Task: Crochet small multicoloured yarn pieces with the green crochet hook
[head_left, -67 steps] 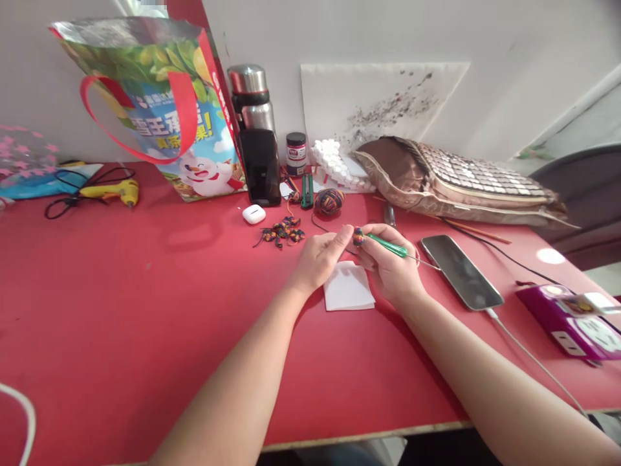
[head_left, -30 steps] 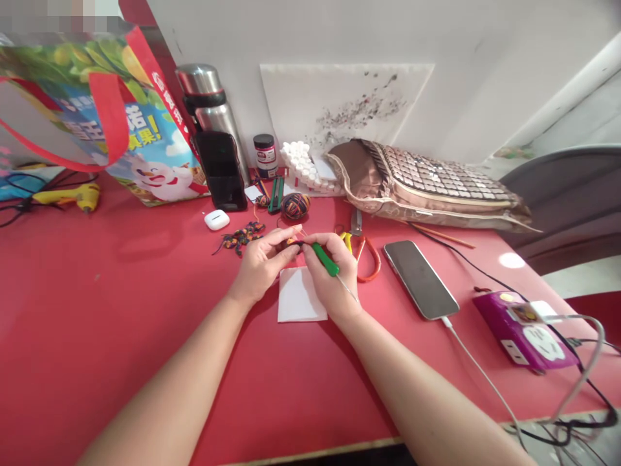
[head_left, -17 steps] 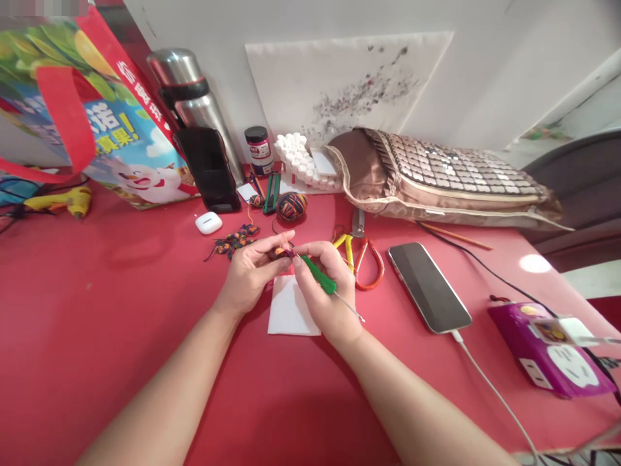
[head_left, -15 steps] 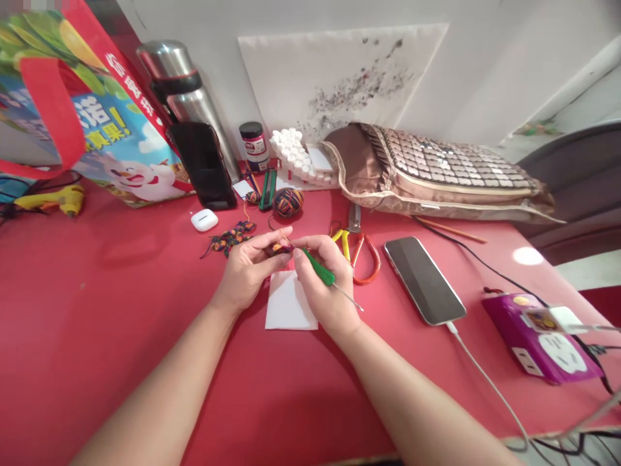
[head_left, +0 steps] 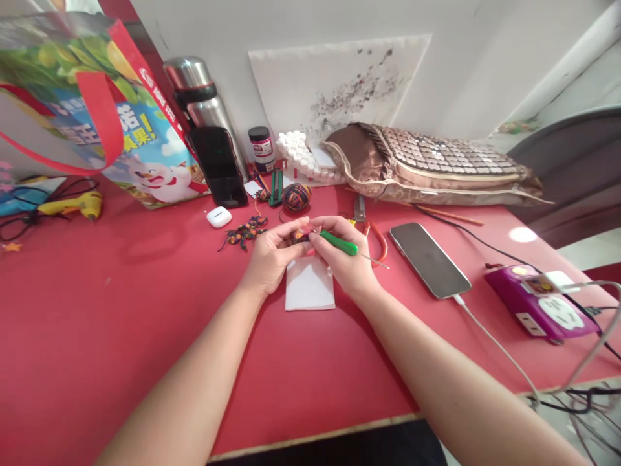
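Note:
Between the fingertips of my left hand (head_left: pixel 274 254) is a small piece of multicoloured crochet work (head_left: pixel 301 237), mostly covered by the fingers. My right hand (head_left: pixel 350 262) grips the green handle of a crochet hook (head_left: pixel 339 243), whose metal shaft sticks out past the hand on the right. The hook's other end meets the crochet work, where its tip is hard to make out. A strand of yarn runs over my left forefinger. Beyond the hands lies a multicoloured yarn ball (head_left: pixel 296 197). Finished-looking crochet pieces (head_left: pixel 244 233) rest left of my left hand. Below both hands lies folded white paper (head_left: pixel 310 285).
Red-handled pliers (head_left: pixel 378 243) lie partly behind my right hand. A phone (head_left: pixel 430 260) on a cable and a purple power strip (head_left: pixel 543 301) are at right. Along the back stand a steel flask (head_left: pixel 213 116), a dark phone (head_left: pixel 218 166), a jar (head_left: pixel 262 149) and a sequined bag (head_left: pixel 436 155).
The view has shifted, so the table's front edge now shows. The green hook handle lies flatter, its shaft pointing more to the right. Both hands keep their hold.

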The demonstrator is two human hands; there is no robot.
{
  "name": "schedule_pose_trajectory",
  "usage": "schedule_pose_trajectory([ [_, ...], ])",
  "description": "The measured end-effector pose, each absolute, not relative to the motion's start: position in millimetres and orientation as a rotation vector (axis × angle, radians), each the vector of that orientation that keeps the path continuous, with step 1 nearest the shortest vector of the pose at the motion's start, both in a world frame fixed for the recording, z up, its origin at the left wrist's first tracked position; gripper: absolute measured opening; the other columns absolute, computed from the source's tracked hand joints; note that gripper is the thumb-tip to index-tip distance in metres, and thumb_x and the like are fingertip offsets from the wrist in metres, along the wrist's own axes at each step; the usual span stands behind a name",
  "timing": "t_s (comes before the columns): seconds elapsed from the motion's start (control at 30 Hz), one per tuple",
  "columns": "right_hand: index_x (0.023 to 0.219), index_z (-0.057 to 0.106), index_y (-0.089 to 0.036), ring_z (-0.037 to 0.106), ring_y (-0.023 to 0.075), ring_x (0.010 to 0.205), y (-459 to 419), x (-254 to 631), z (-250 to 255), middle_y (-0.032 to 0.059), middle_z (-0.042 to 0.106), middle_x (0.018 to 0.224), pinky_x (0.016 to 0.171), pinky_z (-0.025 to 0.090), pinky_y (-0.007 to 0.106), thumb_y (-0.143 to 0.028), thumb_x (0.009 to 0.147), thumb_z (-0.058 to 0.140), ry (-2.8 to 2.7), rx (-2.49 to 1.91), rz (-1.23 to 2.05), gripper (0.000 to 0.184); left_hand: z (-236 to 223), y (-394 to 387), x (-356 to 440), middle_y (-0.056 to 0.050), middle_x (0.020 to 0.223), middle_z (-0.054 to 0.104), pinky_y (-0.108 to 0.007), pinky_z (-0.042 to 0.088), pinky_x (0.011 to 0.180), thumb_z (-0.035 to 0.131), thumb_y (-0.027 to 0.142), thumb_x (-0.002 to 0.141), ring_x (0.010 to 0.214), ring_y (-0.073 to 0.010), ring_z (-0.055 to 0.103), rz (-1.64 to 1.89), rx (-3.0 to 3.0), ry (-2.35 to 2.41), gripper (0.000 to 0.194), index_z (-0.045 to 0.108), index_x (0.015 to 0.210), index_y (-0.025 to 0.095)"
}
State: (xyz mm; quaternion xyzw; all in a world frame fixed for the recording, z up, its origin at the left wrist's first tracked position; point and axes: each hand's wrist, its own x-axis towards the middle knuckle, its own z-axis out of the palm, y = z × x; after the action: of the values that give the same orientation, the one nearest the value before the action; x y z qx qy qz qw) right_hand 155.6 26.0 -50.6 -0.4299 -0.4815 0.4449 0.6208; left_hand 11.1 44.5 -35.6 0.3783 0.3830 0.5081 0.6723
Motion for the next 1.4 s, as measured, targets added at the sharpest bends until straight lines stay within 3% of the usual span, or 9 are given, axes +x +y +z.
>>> schedule_pose_trajectory([
  [0.13, 0.091, 0.076, -0.020, 0.057, 0.0099, 0.062, 26, 158, -47, -0.0021, 0.069, 0.076, 0.058, 0.045, 0.026, -0.029, 0.082, 0.078, -1.097, -1.026, 1.004, 0.012, -36, 44, 14, -0.005, 0.084, 0.082, -0.021, 0.057, 0.067, 0.101, 0.011, 0.050, 0.073, -0.0123, 0.072, 1.134, 0.839, 0.828, 0.048, 0.090, 0.096, 0.017],
  [0.23, 0.092, 0.075, -0.021, 0.047, 0.0077, 0.052, 26, 159, -48, -0.0055, 0.063, 0.068, 0.050, 0.036, 0.025, -0.033, 0.082, 0.081, -1.046, -1.029, 1.061, 0.016, -35, 45, 12, -0.002, 0.064, 0.071, -0.016, 0.030, 0.044, 0.099, 0.019, 0.058, 0.050, -0.0049, 0.051, 1.130, 0.833, 0.842, 0.029, 0.089, 0.085, 0.014],
  [0.33, 0.089, 0.076, -0.021, 0.046, 0.0073, 0.052, 26, 159, -48, -0.0058, 0.062, 0.066, 0.048, 0.034, 0.025, -0.032, 0.079, 0.084, -1.074, -1.033, 1.045, 0.017, -33, 48, 8, 0.001, 0.051, 0.059, -0.017, 0.014, 0.040, 0.100, 0.023, 0.057, 0.042, -0.0036, 0.041, 1.124, 0.850, 0.892, 0.026, 0.087, 0.078, 0.013],
  [0.53, 0.098, 0.075, -0.021, 0.049, 0.0086, 0.049, 21, 161, -43, -0.0058, 0.063, 0.064, 0.047, 0.037, 0.025, -0.039, 0.086, 0.078, -1.124, -0.991, 1.089, 0.023, -30, 48, 10, -0.002, 0.053, 0.064, -0.017, 0.021, 0.038, 0.088, 0.015, 0.071, 0.043, -0.0060, 0.049, 1.149, 0.863, 0.891, 0.009, 0.087, 0.079, 0.012],
  [0.73, 0.097, 0.074, -0.020, 0.054, 0.0091, 0.055, 25, 161, -45, -0.0045, 0.065, 0.068, 0.051, 0.041, 0.025, -0.039, 0.085, 0.079, -1.177, -1.044, 1.001, 0.022, -23, 44, 14, -0.002, 0.063, 0.072, -0.017, 0.025, 0.034, 0.081, -0.001, 0.074, 0.038, -0.0052, 0.051, 1.126, 0.808, 0.945, 0.018, 0.086, 0.087, 0.010],
  [0.97, 0.091, 0.073, -0.021, 0.059, 0.0122, 0.061, 26, 162, -44, -0.0024, 0.067, 0.071, 0.055, 0.045, 0.027, -0.043, 0.086, 0.078, -1.167, -1.044, 0.981, 0.023, -20, 44, 15, -0.009, 0.074, 0.080, -0.018, 0.054, 0.050, 0.078, -0.004, 0.083, 0.055, -0.0129, 0.074, 1.114, 0.743, 0.978, 0.014, 0.083, 0.084, 0.009],
  [1.1, 0.095, 0.074, -0.022, 0.061, 0.0139, 0.065, 21, 164, -42, -0.0007, 0.070, 0.077, 0.060, 0.048, 0.029, -0.041, 0.090, 0.072, -1.220, -0.999, 0.984, 0.020, -18, 45, 12, -0.009, 0.079, 0.082, -0.018, 0.046, 0.044, 0.081, 0.000, 0.083, 0.055, -0.0130, 0.073, 1.121, 0.735, 0.998, 0.011, 0.083, 0.086, 0.010],
  [1.23, 0.096, 0.073, -0.023, 0.065, 0.0157, 0.071, 23, 159, -41, 0.0007, 0.074, 0.083, 0.071, 0.052, 0.033, -0.033, 0.090, 0.066, -1.285, -1.032, 0.893, 0.014, -17, 46, 11, -0.004, 0.070, 0.078, -0.017, 0.041, 0.042, 0.086, -0.003, 0.073, 0.055, -0.0125, 0.071, 1.142, 0.743, 0.977, 0.019, 0.083, 0.085, 0.011],
  [1.4, 0.096, 0.071, -0.023, 0.069, 0.0177, 0.079, 38, 157, -31, 0.0015, 0.077, 0.088, 0.079, 0.052, 0.035, -0.029, 0.089, 0.063, -1.552, -1.052, 0.717, 0.012, -14, 47, 11, 0.000, 0.062, 0.072, -0.016, 0.033, 0.036, 0.081, -0.007, 0.069, 0.040, -0.0066, 0.057, 1.198, 0.729, 0.927, 0.022, 0.080, 0.081, 0.011],
])
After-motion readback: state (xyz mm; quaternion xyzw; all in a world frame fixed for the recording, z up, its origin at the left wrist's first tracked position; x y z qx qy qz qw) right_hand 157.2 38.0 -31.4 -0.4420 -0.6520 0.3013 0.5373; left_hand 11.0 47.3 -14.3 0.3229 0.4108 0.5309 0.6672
